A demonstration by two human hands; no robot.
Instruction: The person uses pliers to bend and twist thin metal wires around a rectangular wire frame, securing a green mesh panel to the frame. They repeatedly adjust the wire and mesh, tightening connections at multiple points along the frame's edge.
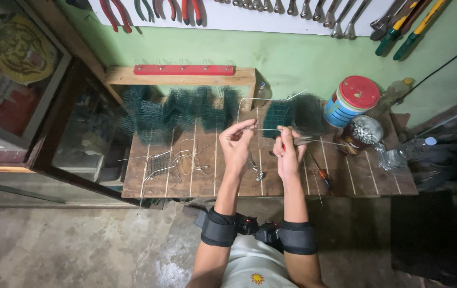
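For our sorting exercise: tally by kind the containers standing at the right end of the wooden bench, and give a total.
Striped tin with red lid: 1
Open can filled with small metal pieces: 1
Clear plastic bottle lying on its side: 1
Yellow-capped bottle by the wall: 1
Total: 4

To your right, a round tin (349,101) with a red lid and blue-and-white striped label is standing at the bench's back edge. Just beside it, a dark labelled can (357,136) is sitting open. A clear plastic bottle (405,153) is lying further right. A yellow round sign (21,49) is showing behind the cabinet glass, far left.
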